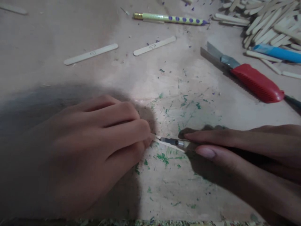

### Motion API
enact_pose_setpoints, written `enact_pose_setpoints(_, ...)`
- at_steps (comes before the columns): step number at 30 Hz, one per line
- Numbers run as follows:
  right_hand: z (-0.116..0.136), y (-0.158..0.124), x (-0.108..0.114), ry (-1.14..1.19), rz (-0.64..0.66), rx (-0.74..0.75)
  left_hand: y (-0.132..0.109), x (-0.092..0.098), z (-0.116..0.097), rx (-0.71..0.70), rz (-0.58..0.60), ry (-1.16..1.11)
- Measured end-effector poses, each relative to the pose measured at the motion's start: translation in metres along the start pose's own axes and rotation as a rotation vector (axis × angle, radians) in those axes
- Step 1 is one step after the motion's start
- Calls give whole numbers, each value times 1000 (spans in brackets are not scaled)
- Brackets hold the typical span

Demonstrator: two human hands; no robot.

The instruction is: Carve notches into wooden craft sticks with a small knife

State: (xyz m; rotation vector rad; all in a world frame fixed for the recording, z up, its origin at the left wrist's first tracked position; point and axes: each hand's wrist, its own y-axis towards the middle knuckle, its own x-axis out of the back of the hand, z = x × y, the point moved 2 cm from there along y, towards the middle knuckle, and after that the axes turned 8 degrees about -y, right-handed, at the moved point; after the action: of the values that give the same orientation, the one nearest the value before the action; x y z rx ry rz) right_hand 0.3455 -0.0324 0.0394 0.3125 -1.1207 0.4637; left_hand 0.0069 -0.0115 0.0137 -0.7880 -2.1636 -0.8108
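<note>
My left hand lies low over the board with its fingers curled and pinched on the end of a wooden craft stick, most of it hidden under the fingers. From the right, my right hand holds a slim craft knife between thumb and fingers. Its dark, flat front part and silver collar show; the handle is covered by the hand. The tip rests at the stick, close to my left fingertips.
Two craft sticks with small pencilled outlines lie beyond my hands. Behind them is a yellow pencil with purple dots. At right are a red-handled knife, a blue tube-like object and a pile of sticks. Green scraps and marks dot the board.
</note>
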Motion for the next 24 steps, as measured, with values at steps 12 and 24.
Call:
enact_pose_setpoints(12, 9, 1, -2, 15, 17, 24, -1, -4, -2, 60, -56, -43)
enact_pose_setpoints(24, 2, -8, 3, -41, -11, 62, -3, -3, -2, 44, -44, -4)
